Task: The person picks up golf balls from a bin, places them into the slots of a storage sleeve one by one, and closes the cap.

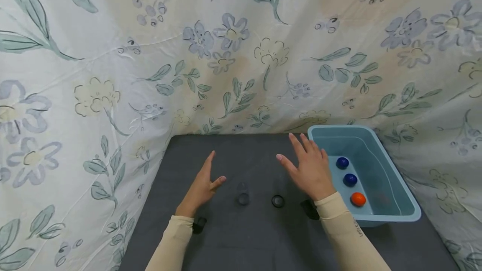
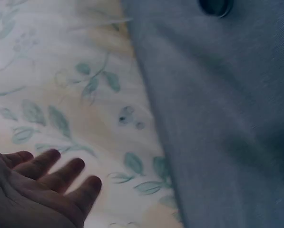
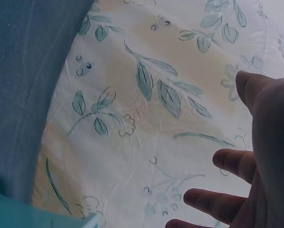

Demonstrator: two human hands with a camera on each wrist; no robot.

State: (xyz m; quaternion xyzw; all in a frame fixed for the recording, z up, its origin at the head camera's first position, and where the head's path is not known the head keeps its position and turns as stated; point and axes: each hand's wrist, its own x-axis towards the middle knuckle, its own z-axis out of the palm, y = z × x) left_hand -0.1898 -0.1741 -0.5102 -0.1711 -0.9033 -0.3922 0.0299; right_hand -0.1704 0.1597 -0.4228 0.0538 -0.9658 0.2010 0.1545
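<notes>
My left hand (image 1: 199,188) hovers over the dark table with its fingers extended and thumb apart, holding nothing. Its spread fingers also show in the left wrist view, against the floral cloth. On the other side my right hand (image 1: 310,170) is raised beside the blue tub, fingers spread and nothing in it. Between the hands a small see-through object (image 1: 242,195) sits on the table; its exact kind is hard to make out. To its right lies a dark ring-shaped piece (image 1: 278,201). The right hand (image 3: 246,175) appears with parted fingers in the right wrist view.
The light blue tub (image 1: 393,170) stands on the right of the dark table (image 1: 233,237). Inside are two dark blue balls (image 1: 350,180) and an orange ball (image 1: 358,199). A floral cloth (image 1: 241,53) hangs behind and along both sides.
</notes>
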